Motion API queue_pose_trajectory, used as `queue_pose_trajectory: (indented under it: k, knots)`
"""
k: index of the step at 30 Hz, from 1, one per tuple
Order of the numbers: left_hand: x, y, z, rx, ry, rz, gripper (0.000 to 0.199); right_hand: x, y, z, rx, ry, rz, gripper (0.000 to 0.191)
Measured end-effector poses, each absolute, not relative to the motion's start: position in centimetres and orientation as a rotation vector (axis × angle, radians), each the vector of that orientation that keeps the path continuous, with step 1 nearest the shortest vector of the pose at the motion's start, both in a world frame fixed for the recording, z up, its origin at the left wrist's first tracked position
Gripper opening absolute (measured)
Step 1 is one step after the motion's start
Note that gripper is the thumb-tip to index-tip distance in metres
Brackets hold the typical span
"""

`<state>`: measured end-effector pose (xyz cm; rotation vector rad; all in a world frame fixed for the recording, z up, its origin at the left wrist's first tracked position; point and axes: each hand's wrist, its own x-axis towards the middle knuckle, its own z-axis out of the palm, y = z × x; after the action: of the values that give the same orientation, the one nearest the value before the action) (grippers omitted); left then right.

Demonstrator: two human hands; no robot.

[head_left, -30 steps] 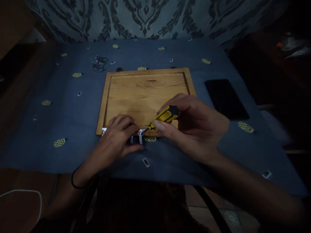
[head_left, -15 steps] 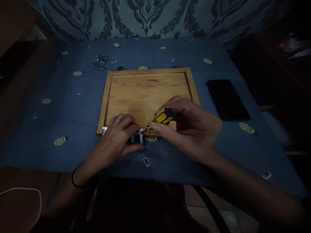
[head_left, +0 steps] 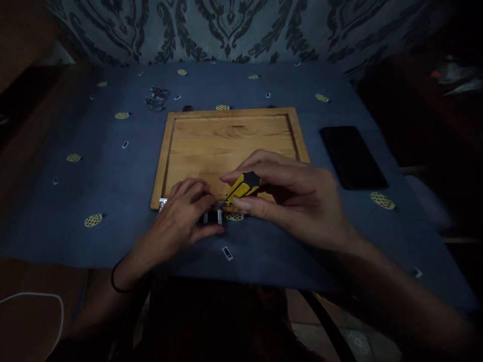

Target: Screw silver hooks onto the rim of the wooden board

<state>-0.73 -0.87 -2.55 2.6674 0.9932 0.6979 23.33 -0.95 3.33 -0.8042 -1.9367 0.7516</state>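
Note:
A wooden panel (head_left: pixel 226 146) with a raised frame lies flat in front of me. At its near edge sits a small metal bracket (head_left: pixel 219 216), partly hidden by my fingers. My left hand (head_left: pixel 184 211) presses on it, the thumb below and the fingers over the panel's edge. Another bright metal piece (head_left: pixel 163 202) shows at the panel's near left corner, beside that hand. My right hand (head_left: pixel 298 196) is closed around the yellow and black handle of a screwdriver (head_left: pixel 243 186). The screwdriver tilts, its lower end at the metal bracket; its tip is too dark to make out.
A blue patterned cloth (head_left: pixel 101 186) covers the table. A black phone (head_left: pixel 352 157) lies right of the panel. Several loose metal pieces (head_left: pixel 156 98) are heaped beyond its far left corner. Patterned fabric (head_left: pixel 226 30) hangs along the back.
My right hand and the screwdriver handle have moved slightly left, closer over the bracket, and the fingers have shifted along the handle. My left hand stays in place.

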Motion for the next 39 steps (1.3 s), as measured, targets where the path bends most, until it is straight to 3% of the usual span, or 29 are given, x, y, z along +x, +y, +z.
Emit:
queue_pose_trajectory:
  k: [5,14,21,28,39]
  knots:
    - [-0.7,-0.8,-2.4,2.662,1.010,0.674,0.036,23.2,-0.9,3.1,-0.742,-1.949,0.756,0.010]
    - [-0.7,-1.0,-2.3,2.653,1.043,0.619,0.033,22.5,-0.8,2.5,-0.765,-1.891,0.752,0.025]
    - [-0.8,-1.1,-2.4,2.632,1.043,0.628,0.032,22.4,-1.1,2.4,-0.729,-1.854,0.708,0.024]
    - [-0.8,-1.0,-2.5,2.619,0.995,0.683,0.041,22.0,-1.7,3.4,-0.905,-1.477,0.616,0.022]
    - [-0.9,-1.0,-2.4,2.627,1.003,0.654,0.042,21.6,-1.8,2.6,-0.900,-1.623,0.711,0.025]
